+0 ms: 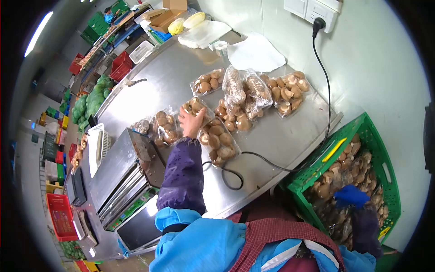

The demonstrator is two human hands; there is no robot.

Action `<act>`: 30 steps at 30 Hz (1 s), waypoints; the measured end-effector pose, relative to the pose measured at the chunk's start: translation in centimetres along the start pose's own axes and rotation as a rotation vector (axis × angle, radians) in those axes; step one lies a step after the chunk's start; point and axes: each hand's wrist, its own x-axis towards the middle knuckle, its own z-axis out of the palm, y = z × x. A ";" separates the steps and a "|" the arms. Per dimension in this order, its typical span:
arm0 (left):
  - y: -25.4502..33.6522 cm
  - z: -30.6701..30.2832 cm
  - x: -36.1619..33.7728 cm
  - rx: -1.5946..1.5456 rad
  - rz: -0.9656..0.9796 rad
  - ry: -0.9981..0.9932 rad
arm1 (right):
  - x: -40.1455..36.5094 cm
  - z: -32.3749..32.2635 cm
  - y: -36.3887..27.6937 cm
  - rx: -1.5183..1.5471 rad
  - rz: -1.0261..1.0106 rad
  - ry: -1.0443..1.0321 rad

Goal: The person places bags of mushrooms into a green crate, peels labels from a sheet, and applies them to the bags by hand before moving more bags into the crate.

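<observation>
My left hand [191, 123] is bare and reaches over the steel table, its fingers and thumb on a clear bag of brown mushrooms [195, 106]. Just below it lies a larger mushroom bag [219, 141], and another bag [165, 128] is to its left. More bagged mushrooms [234, 90] are heaped to the right, with one pack [290, 90] at the far right of the row. My right hand [351, 196], in a blue glove, is down in a green crate [312, 171] among bagged mushrooms; its fingers cannot be made out.
A metal wrapping machine [118, 174] stands at left, near a white basket [105, 144]. A black cable [327, 90] runs from the wall across the table's front. White sheets [256, 53], a tape roll [220, 48] and cabbages [195, 20] sit at the back. A person [108, 17] is far off.
</observation>
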 end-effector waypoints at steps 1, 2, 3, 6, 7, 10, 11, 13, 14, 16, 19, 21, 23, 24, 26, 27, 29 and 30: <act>0.9 0.4 0.2 0.072 -0.027 -0.061 | -0.4 -1.3 -1.7 -0.088 0.006 -0.009; 1.5 0.7 0.2 0.145 -0.056 -0.122 | -0.2 -2.5 -3.8 -0.001 -0.161 0.040; 1.9 1.1 0.1 0.138 -0.062 -0.127 | -0.1 -3.5 -6.3 0.085 -0.329 0.087; 2.7 0.5 -0.1 0.184 -0.055 -0.160 | 2.1 -2.2 -18.0 0.166 -0.694 0.147; 1.9 0.5 0.3 0.183 -0.059 -0.158 | 2.2 -0.8 -22.6 0.148 -0.629 0.143; -1.5 0.8 2.1 -0.051 0.149 -0.028 | 9.2 3.7 -31.4 0.179 -0.728 0.168; -2.1 0.3 2.2 -0.180 0.125 -0.046 | 12.3 4.9 -33.9 0.074 -0.778 0.258; -2.8 -1.2 2.6 -0.408 0.083 -0.047 | 16.3 7.7 -37.6 -0.106 -0.824 0.461; -4.4 -1.2 4.0 -0.680 -0.038 -0.172 | 17.4 8.7 -38.7 -0.184 -0.816 0.573; -2.9 -4.6 1.3 -1.012 -0.164 -0.302 | 20.7 9.2 -39.5 -0.181 -0.781 0.578; -4.8 -4.7 0.2 -1.219 -0.161 -0.446 | 20.6 8.7 -39.5 -0.180 -0.746 0.614; -3.5 -4.2 -2.2 -1.257 -0.056 -0.421 | 18.5 7.6 -38.9 0.028 -0.856 0.512; -1.0 -3.8 -5.0 -1.379 -0.119 -0.494 | 12.2 8.1 -38.5 -0.291 -0.945 0.651; 0.0 -3.3 -5.8 -1.557 -0.223 -0.621 | 10.2 9.0 -37.8 -0.397 -1.007 0.695; 2.5 -2.5 -8.0 -1.792 -0.333 -0.749 | 7.8 11.2 -35.8 -0.745 -1.136 0.914; 3.5 -2.3 -9.1 -1.855 -0.332 -0.749 | 6.8 12.0 -34.4 -0.774 -1.293 0.945; 3.2 -1.1 -10.6 -1.918 -0.332 -0.822 | 4.6 12.8 -31.8 -0.714 -1.463 0.835; 2.8 -0.6 -11.7 -1.909 -0.376 -0.809 | 3.4 11.9 -30.9 -0.672 -1.433 0.705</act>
